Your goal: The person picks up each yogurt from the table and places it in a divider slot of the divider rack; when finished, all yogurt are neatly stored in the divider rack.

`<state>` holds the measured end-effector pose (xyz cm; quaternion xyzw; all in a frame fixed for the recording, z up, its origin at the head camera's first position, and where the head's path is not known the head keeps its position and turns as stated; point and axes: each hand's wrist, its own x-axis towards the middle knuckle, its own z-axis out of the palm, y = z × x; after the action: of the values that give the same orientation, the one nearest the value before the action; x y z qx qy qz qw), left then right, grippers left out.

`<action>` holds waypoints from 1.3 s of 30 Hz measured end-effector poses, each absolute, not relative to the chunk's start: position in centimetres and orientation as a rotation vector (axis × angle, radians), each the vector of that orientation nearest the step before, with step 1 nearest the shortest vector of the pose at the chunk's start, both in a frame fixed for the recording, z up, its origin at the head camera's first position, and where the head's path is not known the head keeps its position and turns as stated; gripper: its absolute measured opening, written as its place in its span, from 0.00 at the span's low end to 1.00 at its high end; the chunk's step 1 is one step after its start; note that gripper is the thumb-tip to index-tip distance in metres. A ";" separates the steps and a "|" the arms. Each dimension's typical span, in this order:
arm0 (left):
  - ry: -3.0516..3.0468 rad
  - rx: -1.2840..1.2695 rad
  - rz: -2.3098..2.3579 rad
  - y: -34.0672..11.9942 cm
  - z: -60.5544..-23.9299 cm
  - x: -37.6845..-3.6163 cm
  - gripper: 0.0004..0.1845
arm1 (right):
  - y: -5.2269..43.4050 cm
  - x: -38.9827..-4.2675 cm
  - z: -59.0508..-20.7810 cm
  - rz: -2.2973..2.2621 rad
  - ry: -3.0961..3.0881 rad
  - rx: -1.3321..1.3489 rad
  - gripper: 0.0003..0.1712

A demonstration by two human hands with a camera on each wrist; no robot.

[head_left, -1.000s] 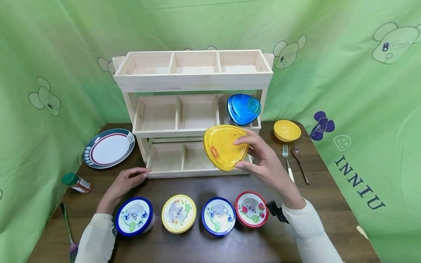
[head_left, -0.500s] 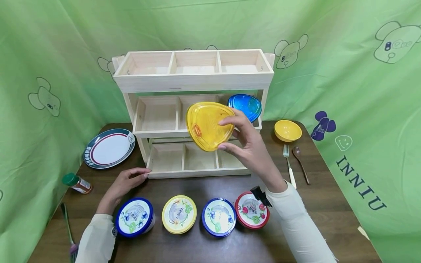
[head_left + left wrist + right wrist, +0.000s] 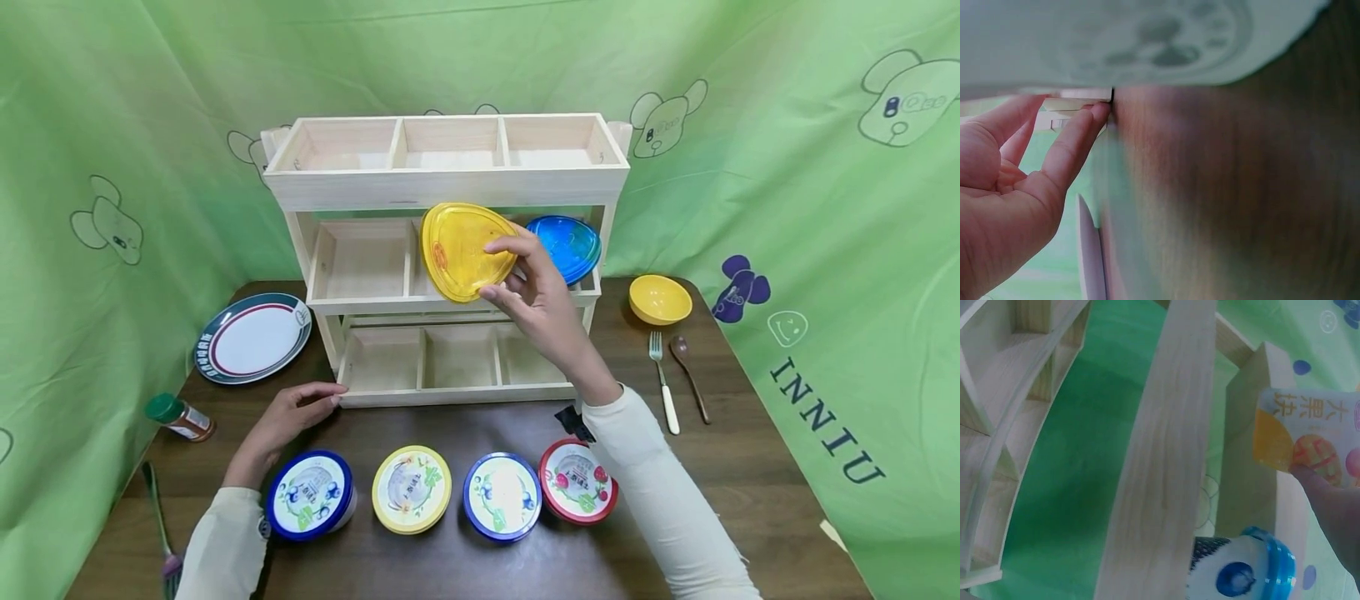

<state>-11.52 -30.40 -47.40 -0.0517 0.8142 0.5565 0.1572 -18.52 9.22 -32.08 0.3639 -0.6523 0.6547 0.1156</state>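
Note:
My right hand grips a yellow-lidded triangular container, tilted on edge, at the mouth of the middle compartment of the wooden rack's middle shelf. A blue-lidded container stands in the right compartment beside it. In the right wrist view a finger presses the yellow container's printed label, with the blue container below. My left hand rests on the table, fingers straight, its fingertips touching the rack's bottom left corner.
Several round lidded tubs sit in a row at the front: blue, yellow, blue, red. A plate and spice jar lie left. A yellow bowl, fork and spoon lie right.
My right hand has lifted the yellow container up and to the left, from in front of the bottom shelf to the middle shelf's opening. The left hand has stayed put.

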 end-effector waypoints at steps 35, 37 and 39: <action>2.350 -0.167 1.542 -30.4 -47.6 -11.6 0.21 | 6.5 -21.3 -34.6 1.887 -2.235 0.631 0.35; 2.348 -0.170 1.543 -30.4 -47.5 -11.6 0.21 | 6.6 -21.2 -34.6 1.880 -2.240 0.626 0.37; 2.347 -0.166 1.546 -30.4 -47.3 -11.6 0.21 | 6.7 -21.1 -34.6 1.880 -2.234 0.626 0.38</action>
<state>-11.57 -30.41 -47.34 -0.0583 0.8226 0.5419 0.1621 -21.07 6.66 -34.59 0.2090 -0.7459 0.6276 0.0778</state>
